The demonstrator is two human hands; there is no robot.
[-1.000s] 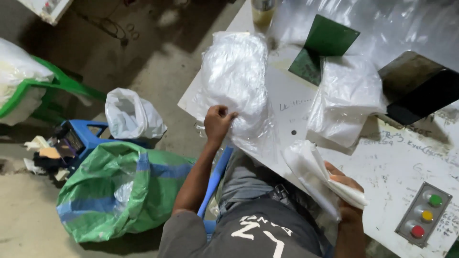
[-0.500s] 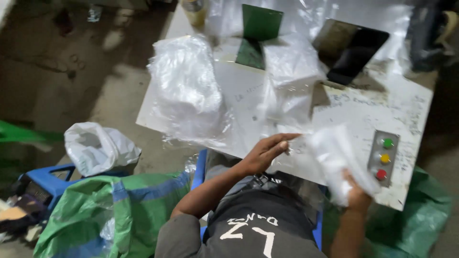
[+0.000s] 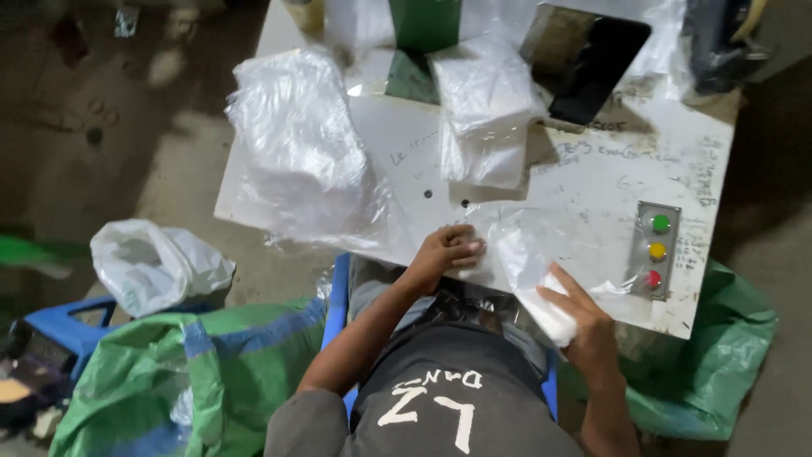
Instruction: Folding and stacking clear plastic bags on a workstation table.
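Clear thin plastic bag (image 3: pixel 516 254): lies at the near edge of the scribbled white worktable (image 3: pixel 584 182), between both hands, its mouth toward the person. Left hand (image 3: pixel 448 250) rests on the bag's left edge, fingers curled down and pinching the film against the tabletop. Right hand (image 3: pixel 584 317) is closed around a folded white pad of cloth or tissue (image 3: pixel 545 309) at the bag's lower end; whether the pad is already inside the film or just at its opening cannot be told, since the plastic is transparent and crumpled there.

Hard to make out: large heap of loose clear plastic bags (image 3: pixel 296 156) on the table's left side, contents a white blur. Stack of white folded pieces in clear wrap (image 3: pixel 486 110) behind the hands, count unreadable. Dark rectangular opening (image 3: pixel 592 63) at the table's far edge, cut off by the frame top, as is the green panel (image 3: pixel 423 21). Grey control box with green, yellow and red buttons (image 3: pixel 655 250) sits right of the bag. Green and blue woven sack (image 3: pixel 186 372) and white plastic bag (image 3: pixel 156 267) stand on the floor, left; the person's lap hides the blue seat (image 3: pixel 338 288).

Change from half a second earlier: the right hand has come in from beyond the table's right corner to the near edge, and the left hand has drawn in to meet the bag.
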